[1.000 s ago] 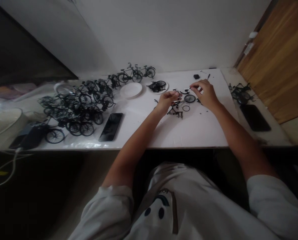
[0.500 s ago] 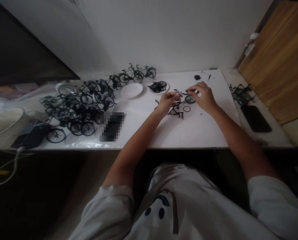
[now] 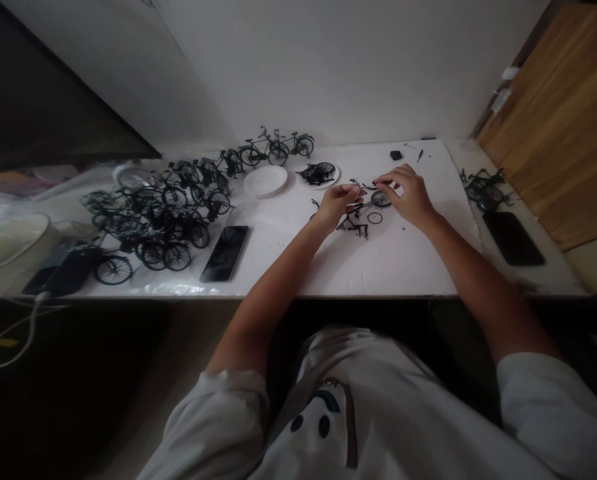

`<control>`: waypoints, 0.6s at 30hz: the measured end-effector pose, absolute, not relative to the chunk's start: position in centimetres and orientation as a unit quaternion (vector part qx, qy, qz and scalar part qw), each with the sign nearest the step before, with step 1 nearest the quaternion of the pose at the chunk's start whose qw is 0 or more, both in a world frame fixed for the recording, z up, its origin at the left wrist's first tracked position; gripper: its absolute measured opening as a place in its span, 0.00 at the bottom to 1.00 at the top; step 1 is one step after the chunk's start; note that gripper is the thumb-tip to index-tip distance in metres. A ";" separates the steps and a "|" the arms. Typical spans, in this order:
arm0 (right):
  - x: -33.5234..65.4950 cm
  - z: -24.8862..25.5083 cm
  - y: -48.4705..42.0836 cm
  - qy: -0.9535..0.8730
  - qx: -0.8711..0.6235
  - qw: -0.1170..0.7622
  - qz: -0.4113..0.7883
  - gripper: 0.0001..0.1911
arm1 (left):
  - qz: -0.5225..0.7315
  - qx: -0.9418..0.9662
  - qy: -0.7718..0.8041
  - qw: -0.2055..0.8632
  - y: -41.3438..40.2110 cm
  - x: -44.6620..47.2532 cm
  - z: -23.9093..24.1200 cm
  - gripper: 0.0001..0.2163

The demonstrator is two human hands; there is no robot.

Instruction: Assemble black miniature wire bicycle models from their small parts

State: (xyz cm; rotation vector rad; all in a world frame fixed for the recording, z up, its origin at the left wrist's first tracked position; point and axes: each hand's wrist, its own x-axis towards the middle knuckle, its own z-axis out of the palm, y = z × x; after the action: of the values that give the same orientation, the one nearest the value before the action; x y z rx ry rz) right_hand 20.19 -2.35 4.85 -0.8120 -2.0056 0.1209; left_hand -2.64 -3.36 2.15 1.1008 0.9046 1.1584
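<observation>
Drawing closer together is what the two hands have just done: a second ago the right hand [image 3: 407, 193] was a little farther out toward the right edge of the table [image 3: 408, 267], and now its fingertips sit just beside those of the left hand [image 3: 335, 202]. From my remote seat, I read that as both hands meeting over one spot, so fine control matters most here.

On my left, thumb and fingers are pinched around a small part [image 3: 361, 191], mostly hidden by the hand. On my right, the fingertips are closed on a slender piece [image 3: 369, 187] reaching toward it; at this size I cannot tell whether the ends touch. The spoked wheel [image 3: 380, 199] lies just under the right fingers, partly covered; I can't make out whether it joins what I hold. Nearer the front edge are a thin ring [image 3: 375, 218] and a dark bicycle frame [image 3: 361, 230].

Toward the far edge, a plate [image 3: 336, 179] bears dark parts, and a small block [image 3: 395, 155] sits by the far right corner. Piled along the left side, the model bicycles [image 3: 161, 217] appear unmoved, well apart from my hands.
</observation>
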 end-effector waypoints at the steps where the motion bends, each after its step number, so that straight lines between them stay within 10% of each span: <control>1: 20.2 4.8 -2.4 -0.819 -0.329 0.468 0.047 0.08 | 0.501 0.477 0.391 0.607 -3.3 -2.7 2.1 0.10; 18: 19.8 4.8 -2.6 -0.824 -0.328 0.461 0.023 0.08 | 0.494 0.479 0.398 0.607 -3.6 -2.6 2.4 0.07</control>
State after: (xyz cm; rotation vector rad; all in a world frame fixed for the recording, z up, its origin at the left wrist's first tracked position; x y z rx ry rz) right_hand 19.85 -2.59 4.79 -0.8073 -2.0288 0.0555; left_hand -2.64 -3.59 2.43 1.1063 0.9195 1.1416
